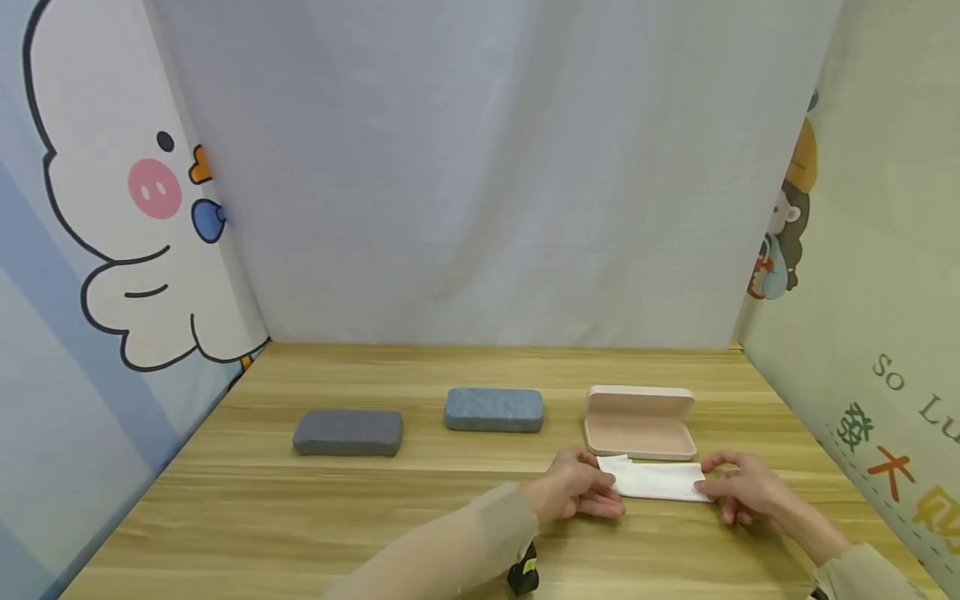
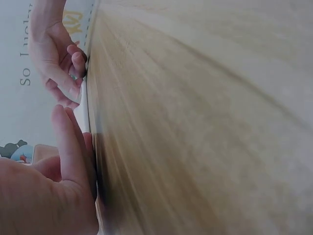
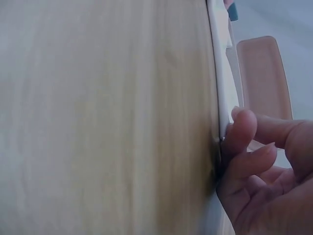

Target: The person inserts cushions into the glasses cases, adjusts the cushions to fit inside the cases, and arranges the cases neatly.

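Note:
A white folded cloth (image 1: 660, 481) lies lengthwise on the wooden table, just in front of an open pink glasses case (image 1: 640, 437). My left hand (image 1: 573, 487) pinches the cloth's left end, its lower fingers extended along the tabletop. At the opposite end, my right hand (image 1: 750, 487) holds the right edge between thumb and forefinger. In the right wrist view the cloth (image 3: 222, 63) appears as a thin flat strip near the table surface. The left wrist view shows the cloth mostly hidden behind the left hand's fingers.
A closed blue glasses case (image 1: 494, 410) stands left of the pink one. Farther left is a closed grey glasses case (image 1: 348, 432). A pale curtain (image 1: 487, 167) closes off the back, and printed panels flank the table (image 1: 300, 517) on both sides.

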`<state>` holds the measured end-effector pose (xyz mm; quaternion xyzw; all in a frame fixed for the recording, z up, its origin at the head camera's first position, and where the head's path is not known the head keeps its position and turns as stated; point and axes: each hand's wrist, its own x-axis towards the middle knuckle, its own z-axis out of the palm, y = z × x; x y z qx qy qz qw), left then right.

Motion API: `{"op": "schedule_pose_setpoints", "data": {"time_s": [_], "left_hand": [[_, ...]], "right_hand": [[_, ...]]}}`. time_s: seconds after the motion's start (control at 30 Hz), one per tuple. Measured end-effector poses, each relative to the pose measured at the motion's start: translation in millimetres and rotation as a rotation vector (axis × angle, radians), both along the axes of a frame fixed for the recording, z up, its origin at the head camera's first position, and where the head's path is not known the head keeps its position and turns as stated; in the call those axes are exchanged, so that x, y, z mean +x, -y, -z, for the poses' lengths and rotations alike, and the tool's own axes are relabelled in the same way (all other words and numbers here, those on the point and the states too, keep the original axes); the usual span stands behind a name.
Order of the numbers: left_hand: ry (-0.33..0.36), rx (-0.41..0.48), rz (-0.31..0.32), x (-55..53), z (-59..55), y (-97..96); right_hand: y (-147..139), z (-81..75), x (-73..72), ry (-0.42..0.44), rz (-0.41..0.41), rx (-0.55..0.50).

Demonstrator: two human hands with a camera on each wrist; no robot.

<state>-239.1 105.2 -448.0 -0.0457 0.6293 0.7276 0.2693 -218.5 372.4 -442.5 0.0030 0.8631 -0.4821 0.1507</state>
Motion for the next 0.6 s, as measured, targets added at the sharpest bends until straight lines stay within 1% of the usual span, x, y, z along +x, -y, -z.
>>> {"op": "schedule_pose_setpoints", "data": {"time_s": [0.1, 0.17, 0.33, 0.43, 0.6], "left_hand": [[-0.002, -0.03, -0.001, 0.7, -2.1, -3.1], [0.0, -0.045, 0.0, 1.2, -1.4, -4.8], [0.001, -0.065, -0.003, 0.7, -1.3, -6.8], [0.01, -0.071, 0.0, -0.4, -1.7, -6.0], [0.016, -0.061, 0.012, -1.1, -1.4, -2.7]], "right_hand": [[3.2, -0.3, -0.9, -0.023, 0.02, 0.021], [5.4, 0.8, -1.1, -0.034, 0.035, 0.043], [8.5, 0.6, -1.8, -0.038, 0.056, 0.076], [8.5, -0.8, -2.1, -0.014, 0.059, 0.058], [6.4, -3.0, -2.2, 0.017, 0.034, -0.002]]}}
